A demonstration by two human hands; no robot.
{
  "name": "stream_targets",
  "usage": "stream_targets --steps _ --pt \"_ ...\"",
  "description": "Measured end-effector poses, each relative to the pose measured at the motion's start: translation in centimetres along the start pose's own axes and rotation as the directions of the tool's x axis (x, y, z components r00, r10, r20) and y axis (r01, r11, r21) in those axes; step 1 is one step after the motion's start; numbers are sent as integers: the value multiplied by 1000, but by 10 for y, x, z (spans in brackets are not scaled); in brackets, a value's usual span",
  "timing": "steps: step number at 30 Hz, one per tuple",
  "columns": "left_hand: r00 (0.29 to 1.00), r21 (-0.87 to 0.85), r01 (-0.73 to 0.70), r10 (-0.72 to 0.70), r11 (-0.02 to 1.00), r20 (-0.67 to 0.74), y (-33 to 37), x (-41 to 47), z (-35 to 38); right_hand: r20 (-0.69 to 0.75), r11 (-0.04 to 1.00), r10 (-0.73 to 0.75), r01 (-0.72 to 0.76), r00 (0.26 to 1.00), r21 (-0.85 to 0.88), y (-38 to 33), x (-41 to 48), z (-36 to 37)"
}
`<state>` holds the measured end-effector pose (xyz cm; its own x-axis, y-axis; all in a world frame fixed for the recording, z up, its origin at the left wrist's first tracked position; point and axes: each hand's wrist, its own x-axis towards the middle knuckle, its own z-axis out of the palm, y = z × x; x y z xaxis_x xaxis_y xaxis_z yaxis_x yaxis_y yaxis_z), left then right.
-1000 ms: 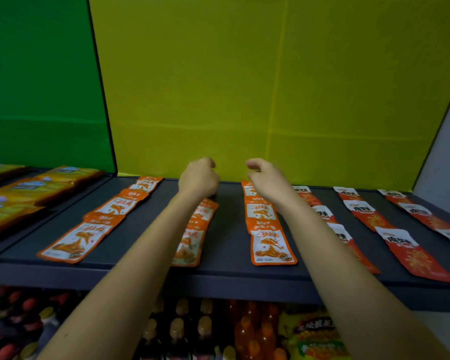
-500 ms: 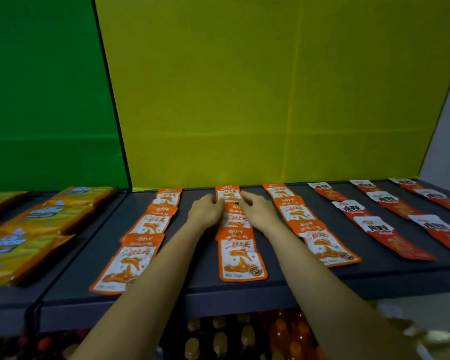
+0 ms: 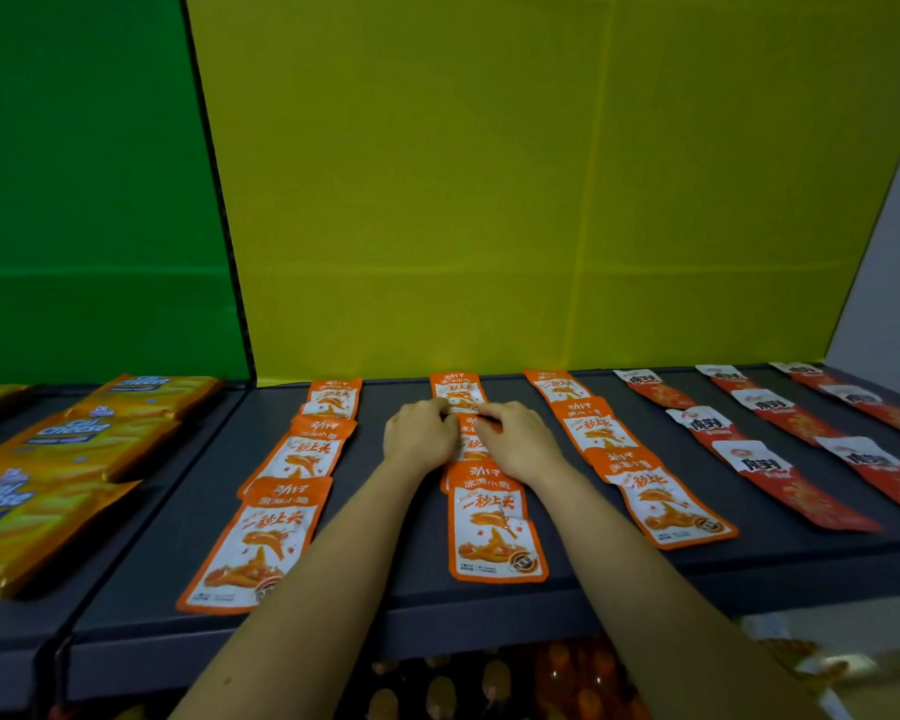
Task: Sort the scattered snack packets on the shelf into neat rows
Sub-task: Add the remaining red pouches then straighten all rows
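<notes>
Orange snack packets lie in three front-to-back rows on the dark shelf (image 3: pixel 489 623): a left row (image 3: pixel 253 553), a middle row (image 3: pixel 494 532) and a right row (image 3: pixel 666 506). Both hands are on the middle row, side by side. My left hand (image 3: pixel 419 439) and my right hand (image 3: pixel 515 441) have curled fingers that pinch the second orange packet (image 3: pixel 471 446) from the back, just below the rearmost packet (image 3: pixel 458 389). The hands hide most of that second packet. Red packets (image 3: pixel 796 485) lie in rows further right.
Yellow cheese snack packs (image 3: pixel 63 444) lie on the neighbouring shelf section at the left. A green and yellow back wall closes off the shelf. Bottles (image 3: pixel 489 683) stand on the level below. Strips of bare shelf run between the rows.
A second ago both hands were at the back of the shelf, apart. They have come together on the middle orange row and have barely moved in the last half second.
</notes>
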<state>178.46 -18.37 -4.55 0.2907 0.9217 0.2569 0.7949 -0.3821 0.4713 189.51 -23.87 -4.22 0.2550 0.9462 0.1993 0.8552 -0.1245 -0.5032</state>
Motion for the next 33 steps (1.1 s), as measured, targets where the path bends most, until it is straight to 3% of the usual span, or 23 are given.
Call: stream_targets --steps 17,22,25,29,33 --pt "1000 11 -10 10 1000 13 -1 0 0 -42 999 37 -38 998 -20 2 10 2" --pt "1000 -109 26 -26 994 -3 0 -7 -7 -50 974 88 -76 995 215 0 4 -9" --pt "997 -170 80 -77 982 21 5 -21 -21 -1 956 98 -94 995 277 -1 -18 -26" --pt "987 -187 90 -62 978 151 10 -58 -35 129 974 22 -50 991 221 3 -66 -37" --pt "977 -109 -22 44 994 210 10 -97 -30 206 986 -43 8 978 166 4 -91 -35"
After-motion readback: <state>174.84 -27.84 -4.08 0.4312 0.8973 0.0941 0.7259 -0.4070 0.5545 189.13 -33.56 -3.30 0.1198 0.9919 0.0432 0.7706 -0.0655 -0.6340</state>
